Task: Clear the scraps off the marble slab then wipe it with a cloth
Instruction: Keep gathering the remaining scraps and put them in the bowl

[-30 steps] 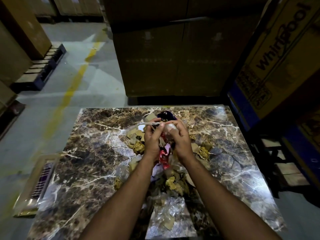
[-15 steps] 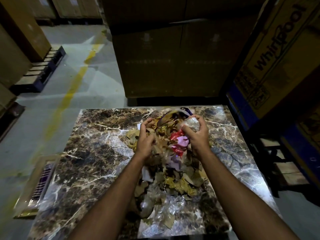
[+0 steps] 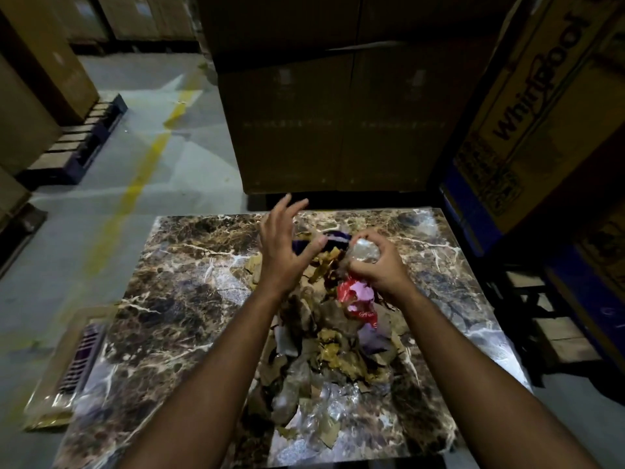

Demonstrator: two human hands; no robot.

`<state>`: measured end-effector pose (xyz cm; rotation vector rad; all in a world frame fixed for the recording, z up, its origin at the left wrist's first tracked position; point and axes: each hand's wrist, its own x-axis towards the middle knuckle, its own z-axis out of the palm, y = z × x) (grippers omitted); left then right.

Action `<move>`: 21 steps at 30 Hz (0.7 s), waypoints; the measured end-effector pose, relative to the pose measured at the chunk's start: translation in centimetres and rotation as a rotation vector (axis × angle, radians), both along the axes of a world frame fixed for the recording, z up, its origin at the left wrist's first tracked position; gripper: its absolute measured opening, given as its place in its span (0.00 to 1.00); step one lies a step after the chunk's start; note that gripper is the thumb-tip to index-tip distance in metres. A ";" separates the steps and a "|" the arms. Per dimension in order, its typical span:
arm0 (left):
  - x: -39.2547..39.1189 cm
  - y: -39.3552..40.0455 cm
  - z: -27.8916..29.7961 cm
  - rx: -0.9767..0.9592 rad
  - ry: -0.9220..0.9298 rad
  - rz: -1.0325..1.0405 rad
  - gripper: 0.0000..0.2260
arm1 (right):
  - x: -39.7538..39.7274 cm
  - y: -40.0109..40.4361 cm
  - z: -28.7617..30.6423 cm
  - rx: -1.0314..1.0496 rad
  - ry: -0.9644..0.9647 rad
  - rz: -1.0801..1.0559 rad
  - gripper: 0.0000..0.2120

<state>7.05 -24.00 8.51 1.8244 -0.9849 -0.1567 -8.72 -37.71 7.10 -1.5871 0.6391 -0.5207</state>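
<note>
Over the marble slab (image 3: 176, 299), right hand (image 3: 378, 265) grips clear plastic (image 3: 363, 252) (crumpled).

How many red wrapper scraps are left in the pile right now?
1: a red wrapper just below the right hand, atop the scrap pile on the marble slab. More may be buried.

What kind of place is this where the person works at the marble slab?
Most likely a warehouse or storeroom. Tall cardboard cartons stand close behind the marble slab, one appliance box is printed "Whirlpool", and a wooden pallet lies on a concrete floor with a yellow line.
</note>
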 end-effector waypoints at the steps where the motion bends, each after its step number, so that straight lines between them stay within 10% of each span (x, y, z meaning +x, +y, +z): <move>1: 0.7 -0.7 0.9 0.044 -0.028 -0.057 0.29 | 0.0 -0.1 0.3 -0.046 0.023 0.060 0.19; 6: 1.3 -3.2 2.2 0.186 0.583 -0.469 0.19 | 1.0 0.1 2.4 -0.094 -0.020 0.203 0.16; 11: -1.5 -3.4 1.1 -0.042 1.225 -0.381 0.22 | 2.6 0.3 3.5 0.062 -0.172 0.039 0.16; 21: -2.2 -5.4 1.6 -0.301 1.277 -0.397 0.40 | 4.4 2.2 6.0 -0.376 -0.156 -0.274 0.21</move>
